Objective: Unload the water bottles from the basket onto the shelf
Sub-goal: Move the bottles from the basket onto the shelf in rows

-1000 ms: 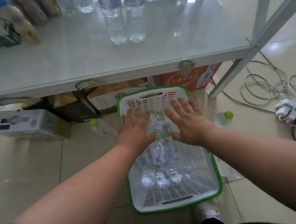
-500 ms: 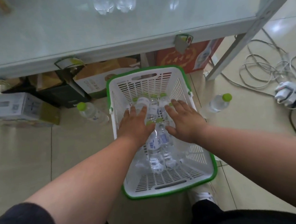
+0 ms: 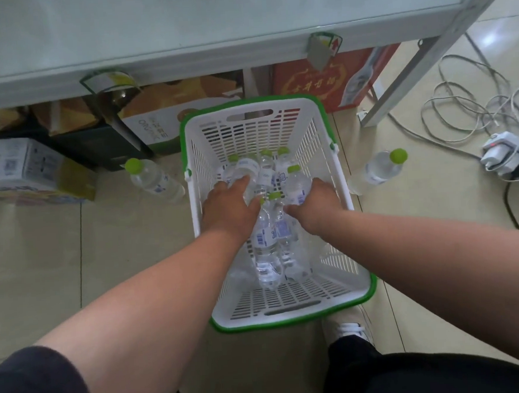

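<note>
A white basket with a green rim point(image 3: 348, 209) stands on the floor below the glass shelf point(image 3: 181, 28). Several clear water bottles with green caps point(image 3: 267, 241) lie in it. Both my hands are down inside the basket. My left hand point(image 3: 228, 207) lies over a bottle at the left of the pile, with fingers and thumb wrapped around it. My right hand point(image 3: 313, 205) curls around a bottle point(image 3: 295, 186) at the right; its fingertips are hidden. Neither bottle is lifted.
One loose bottle point(image 3: 154, 178) lies on the floor left of the basket and another point(image 3: 384, 166) to its right. Cardboard boxes point(image 3: 312, 80) sit under the shelf. The shelf leg point(image 3: 421, 74), cables and a power strip point(image 3: 504, 154) are at the right. My shoe point(image 3: 348, 330) touches the basket's near edge.
My view has tilted down from the shelf to the basket. Both hands went from flat above the bottles to lower in the basket, closing around bottles.
</note>
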